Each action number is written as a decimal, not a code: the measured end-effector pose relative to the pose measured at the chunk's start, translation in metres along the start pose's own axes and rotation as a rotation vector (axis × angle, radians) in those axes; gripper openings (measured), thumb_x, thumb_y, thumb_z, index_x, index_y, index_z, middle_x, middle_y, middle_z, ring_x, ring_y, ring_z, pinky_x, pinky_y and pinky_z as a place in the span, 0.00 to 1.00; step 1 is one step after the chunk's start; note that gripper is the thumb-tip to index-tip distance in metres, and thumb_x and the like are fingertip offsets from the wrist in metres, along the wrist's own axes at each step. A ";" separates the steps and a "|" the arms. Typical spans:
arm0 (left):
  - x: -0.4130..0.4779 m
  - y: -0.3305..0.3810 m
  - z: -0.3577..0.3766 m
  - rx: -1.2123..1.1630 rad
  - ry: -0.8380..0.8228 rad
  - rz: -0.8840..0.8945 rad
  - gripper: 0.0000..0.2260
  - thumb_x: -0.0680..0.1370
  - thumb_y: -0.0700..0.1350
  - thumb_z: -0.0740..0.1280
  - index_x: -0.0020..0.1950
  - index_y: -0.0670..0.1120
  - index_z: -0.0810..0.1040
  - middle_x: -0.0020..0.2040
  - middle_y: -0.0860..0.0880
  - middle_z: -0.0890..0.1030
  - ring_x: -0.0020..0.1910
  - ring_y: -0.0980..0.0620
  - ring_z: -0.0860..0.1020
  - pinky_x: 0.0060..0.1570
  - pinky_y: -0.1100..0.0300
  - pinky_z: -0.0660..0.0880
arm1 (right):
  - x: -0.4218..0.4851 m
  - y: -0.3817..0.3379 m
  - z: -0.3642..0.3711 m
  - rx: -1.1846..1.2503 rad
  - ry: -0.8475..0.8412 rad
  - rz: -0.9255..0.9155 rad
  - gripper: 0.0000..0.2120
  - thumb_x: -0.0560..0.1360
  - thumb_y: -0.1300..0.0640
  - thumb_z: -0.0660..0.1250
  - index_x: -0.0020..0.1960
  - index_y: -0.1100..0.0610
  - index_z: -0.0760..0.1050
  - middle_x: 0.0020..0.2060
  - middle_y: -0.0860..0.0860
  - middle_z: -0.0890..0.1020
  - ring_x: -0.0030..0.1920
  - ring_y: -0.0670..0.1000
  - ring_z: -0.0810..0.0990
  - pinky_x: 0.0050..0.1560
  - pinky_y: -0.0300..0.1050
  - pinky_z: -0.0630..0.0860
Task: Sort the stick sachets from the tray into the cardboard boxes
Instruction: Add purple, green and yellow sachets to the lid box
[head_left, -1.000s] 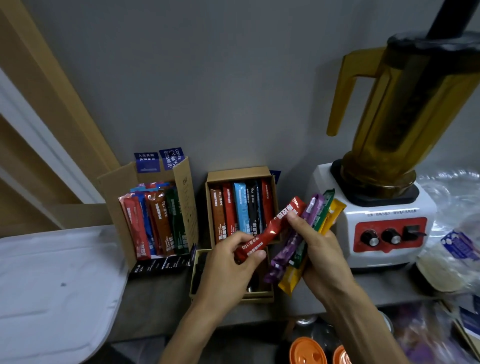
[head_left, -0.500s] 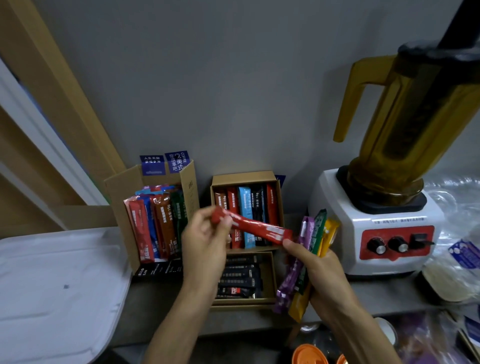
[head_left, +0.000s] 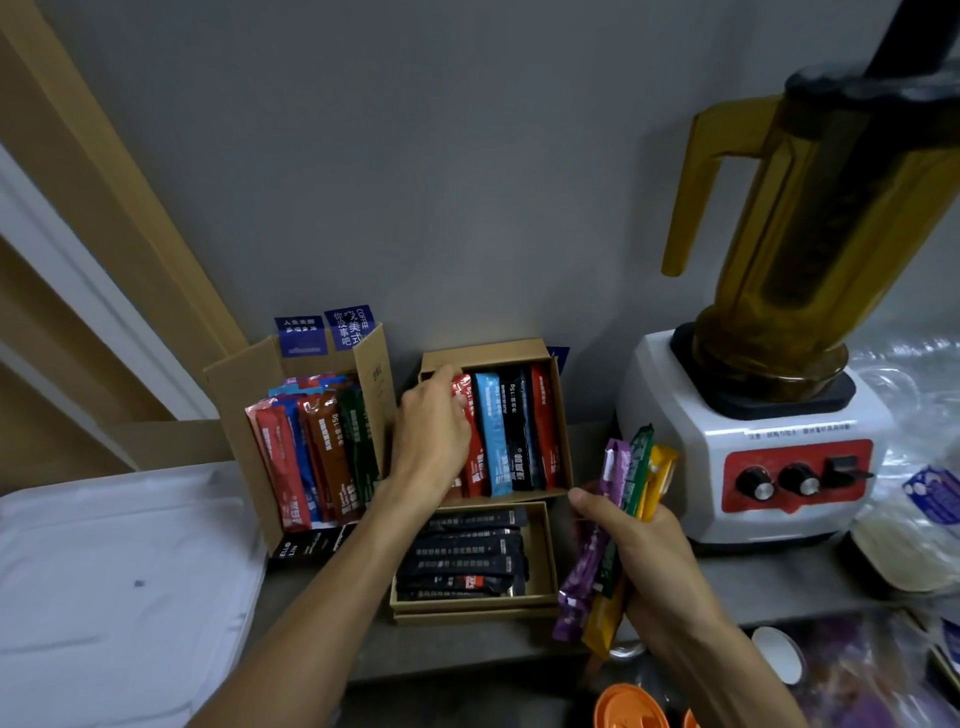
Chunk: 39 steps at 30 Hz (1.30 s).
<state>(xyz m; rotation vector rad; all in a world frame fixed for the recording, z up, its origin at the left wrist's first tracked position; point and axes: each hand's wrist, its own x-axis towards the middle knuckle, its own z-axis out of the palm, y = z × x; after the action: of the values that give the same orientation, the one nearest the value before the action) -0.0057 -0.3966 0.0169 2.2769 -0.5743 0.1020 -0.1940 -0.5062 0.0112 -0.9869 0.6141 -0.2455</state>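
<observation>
At centre frame, the left hand (head_left: 431, 431) presses a red foil stick sachet (head_left: 470, 436) into the upright row inside the upper brown cardboard box (head_left: 558, 410), fingers closed on the packet's upper end beside a light blue sachet (head_left: 491, 431). Lower right of centre, the right hand (head_left: 636, 551) clenches a fan of purple, green and yellow stick sachets (head_left: 621, 514) above the grey bench (head_left: 332, 608). A second flat cardboard box (head_left: 543, 561) of black sachets lies just below the first; a taller open carton (head_left: 244, 415) of mixed sachets stands at left, near a white tray lid (head_left: 104, 571). A white blender base (head_left: 753, 441) sits at right. The sachets appear light, thin and slick, likely to bend mid-length, so pinching near a sealed end seems the surest hold.
</observation>
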 end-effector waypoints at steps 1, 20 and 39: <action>-0.001 -0.002 0.005 -0.028 0.028 -0.013 0.13 0.83 0.43 0.63 0.67 0.48 0.72 0.55 0.48 0.82 0.49 0.56 0.82 0.43 0.61 0.82 | -0.001 0.000 0.000 -0.004 -0.007 -0.001 0.04 0.76 0.64 0.69 0.51 0.62 0.77 0.29 0.50 0.84 0.30 0.47 0.84 0.29 0.37 0.78; -0.051 0.011 0.000 -0.026 0.017 0.092 0.07 0.81 0.48 0.65 0.59 0.51 0.76 0.54 0.57 0.74 0.46 0.61 0.77 0.43 0.72 0.75 | -0.002 -0.010 0.005 0.060 -0.006 -0.001 0.08 0.77 0.55 0.70 0.49 0.60 0.78 0.32 0.53 0.81 0.32 0.47 0.82 0.34 0.42 0.79; -0.126 0.006 -0.024 -0.151 0.186 0.312 0.15 0.78 0.39 0.67 0.64 0.47 0.77 0.45 0.58 0.80 0.44 0.66 0.79 0.42 0.76 0.76 | 0.007 -0.032 -0.007 0.138 -0.057 0.010 0.17 0.69 0.45 0.73 0.48 0.58 0.79 0.35 0.53 0.80 0.30 0.48 0.76 0.30 0.39 0.76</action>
<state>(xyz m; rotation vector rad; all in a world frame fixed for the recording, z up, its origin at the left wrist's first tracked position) -0.1182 -0.3360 0.0067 1.9923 -0.8058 0.4058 -0.1900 -0.5310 0.0325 -0.8549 0.5425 -0.2468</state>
